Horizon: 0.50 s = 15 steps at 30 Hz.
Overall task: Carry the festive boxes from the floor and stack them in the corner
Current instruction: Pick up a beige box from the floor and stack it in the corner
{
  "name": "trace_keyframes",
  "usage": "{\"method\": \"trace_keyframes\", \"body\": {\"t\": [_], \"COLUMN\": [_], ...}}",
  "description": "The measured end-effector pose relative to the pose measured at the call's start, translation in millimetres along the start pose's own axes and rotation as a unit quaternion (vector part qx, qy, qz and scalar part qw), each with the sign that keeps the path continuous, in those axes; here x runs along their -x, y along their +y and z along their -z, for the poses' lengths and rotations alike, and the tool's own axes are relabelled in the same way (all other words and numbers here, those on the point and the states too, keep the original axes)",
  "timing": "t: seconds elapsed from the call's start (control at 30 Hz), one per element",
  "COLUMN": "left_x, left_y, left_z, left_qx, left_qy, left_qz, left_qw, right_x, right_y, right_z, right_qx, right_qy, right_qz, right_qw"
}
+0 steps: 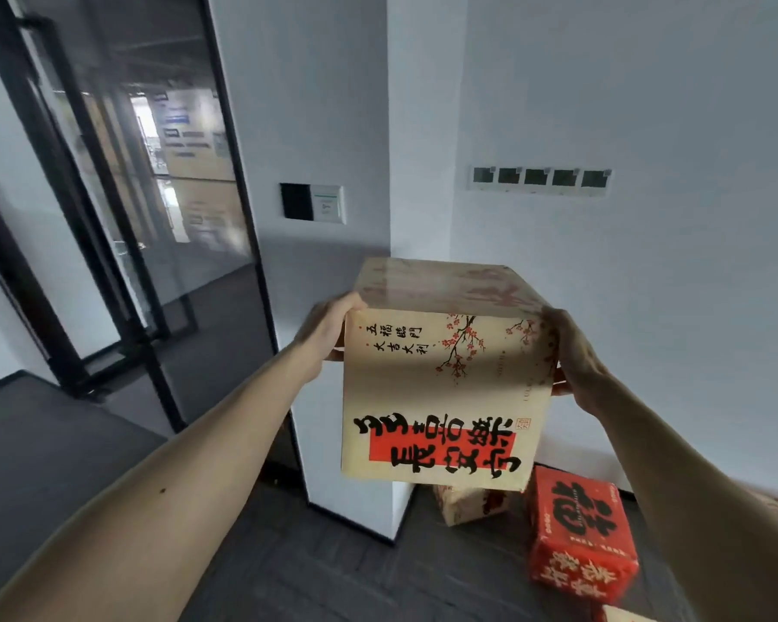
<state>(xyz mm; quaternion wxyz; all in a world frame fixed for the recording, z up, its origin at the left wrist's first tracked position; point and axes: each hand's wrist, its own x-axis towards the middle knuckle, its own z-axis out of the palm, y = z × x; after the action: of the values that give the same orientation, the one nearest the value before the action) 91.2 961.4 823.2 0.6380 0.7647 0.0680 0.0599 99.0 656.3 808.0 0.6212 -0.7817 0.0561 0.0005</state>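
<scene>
While both hands clasped the cream box (445,397), it hung in the air in front of the corner (451,127).
The left hand (329,329) pressed the box's left side and the right hand (576,356) its right, each near the upper edge, thumbs toward the person and fingers curled round the far sides, mostly hidden. Both arms reached forward, nearly straight, about equally far, so neither hand was nearer. The box stood with its long axis roughly upright, top tipped away, lettered face toward the person. Directly below and beyond it, on the floor (333,576) against the wall, lay a smaller cream box (468,505) and, just right of that, a red box (580,531). Judging by this, the coming move would be downward and slightly forward onto those boxes.
</scene>
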Motion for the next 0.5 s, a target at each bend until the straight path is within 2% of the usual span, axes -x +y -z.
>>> {"method": "trace_keyframes", "body": {"t": [0.17,0.3,0.5], "left_x": [123.3,225.1,360.5], "left_y": [-22.6,-36.4,-50.0], "left_z": [101.5,186.7,308.6], "left_qx": [0.004,0.033,0.064], "left_qy": [0.08,0.16,0.28], "left_qz": [0.009,0.017,0.022], "left_qw": [0.997,0.986,0.957], "right_x": [89.5,153.3,243.0], "right_y": [-8.8,-18.8,-51.8], "right_z": [-74.6,-149.5,-273.8], "right_qx": [-0.005,-0.016,-0.019], "right_qy": [-0.1,-0.19,-0.368], "right_qz": [0.038,0.033,0.079], "right_qw": [0.994,0.981,0.926]}}
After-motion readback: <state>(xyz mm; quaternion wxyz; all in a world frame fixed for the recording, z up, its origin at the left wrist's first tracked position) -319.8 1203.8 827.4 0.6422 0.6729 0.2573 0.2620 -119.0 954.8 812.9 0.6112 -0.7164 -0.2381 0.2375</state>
